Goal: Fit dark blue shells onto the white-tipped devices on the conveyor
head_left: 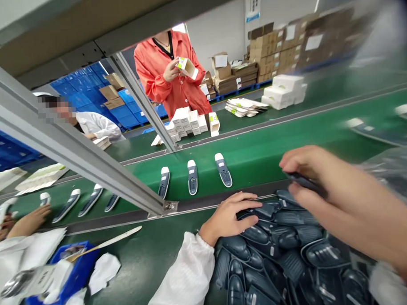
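Your left hand [230,216] lies flat, fingers loose, on a heap of smooth dark plastic shells [287,256]; your right hand [324,184] pinches one shell [304,181].

One camera is sitting on the person's head, looking forward and down. It is staying very close to the left hand [230,216] and right hand [325,188] at the bottom right, and looking farther across the green belt [257,157] toward the top.
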`<state>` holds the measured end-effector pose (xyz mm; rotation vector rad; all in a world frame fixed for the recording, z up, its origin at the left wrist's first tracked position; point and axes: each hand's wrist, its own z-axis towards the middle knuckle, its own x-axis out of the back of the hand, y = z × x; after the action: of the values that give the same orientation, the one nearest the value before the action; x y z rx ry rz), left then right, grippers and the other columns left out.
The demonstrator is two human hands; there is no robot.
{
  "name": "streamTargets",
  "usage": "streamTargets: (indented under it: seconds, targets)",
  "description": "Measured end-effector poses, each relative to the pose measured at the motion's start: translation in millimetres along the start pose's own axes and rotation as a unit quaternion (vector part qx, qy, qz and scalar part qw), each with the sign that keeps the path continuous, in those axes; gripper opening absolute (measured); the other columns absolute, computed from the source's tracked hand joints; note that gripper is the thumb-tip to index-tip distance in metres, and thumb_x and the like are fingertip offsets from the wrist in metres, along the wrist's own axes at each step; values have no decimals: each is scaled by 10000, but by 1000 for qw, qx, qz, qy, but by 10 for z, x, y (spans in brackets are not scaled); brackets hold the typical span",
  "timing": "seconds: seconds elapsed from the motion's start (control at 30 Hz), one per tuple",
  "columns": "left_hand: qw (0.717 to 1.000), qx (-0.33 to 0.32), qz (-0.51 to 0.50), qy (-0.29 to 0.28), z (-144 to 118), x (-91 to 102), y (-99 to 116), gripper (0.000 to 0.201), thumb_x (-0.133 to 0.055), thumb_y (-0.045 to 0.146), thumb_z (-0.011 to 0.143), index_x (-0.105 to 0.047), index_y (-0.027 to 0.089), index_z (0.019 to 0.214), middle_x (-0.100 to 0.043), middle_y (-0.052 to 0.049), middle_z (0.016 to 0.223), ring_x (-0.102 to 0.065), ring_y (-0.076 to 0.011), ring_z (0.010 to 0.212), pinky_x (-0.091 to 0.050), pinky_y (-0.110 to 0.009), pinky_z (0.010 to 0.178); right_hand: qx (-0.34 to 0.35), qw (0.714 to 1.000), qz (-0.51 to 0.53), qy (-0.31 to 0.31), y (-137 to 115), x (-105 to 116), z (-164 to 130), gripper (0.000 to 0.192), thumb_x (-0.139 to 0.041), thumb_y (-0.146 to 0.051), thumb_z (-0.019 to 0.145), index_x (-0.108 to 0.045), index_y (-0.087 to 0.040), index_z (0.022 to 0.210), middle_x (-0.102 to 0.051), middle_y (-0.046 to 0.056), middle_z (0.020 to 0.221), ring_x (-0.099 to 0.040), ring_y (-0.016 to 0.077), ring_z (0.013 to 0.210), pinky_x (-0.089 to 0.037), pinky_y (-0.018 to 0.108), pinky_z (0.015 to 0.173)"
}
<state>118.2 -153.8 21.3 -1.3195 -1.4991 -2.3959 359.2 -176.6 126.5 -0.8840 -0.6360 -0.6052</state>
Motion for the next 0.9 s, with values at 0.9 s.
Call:
streamTargets:
  seconds: [0.9]
  targets:
    - [923,283,145,218,1417,318,-1020,340,-471,396,934,-583,190,1180,-663,-96,1175,-562,-262,1140,-441,-338,922,-178,943,-215,-179,535,-1568,640,310,-511,-384,951,-600,-142,1123,-721,164,989,-696,334,916,-500,410,774]
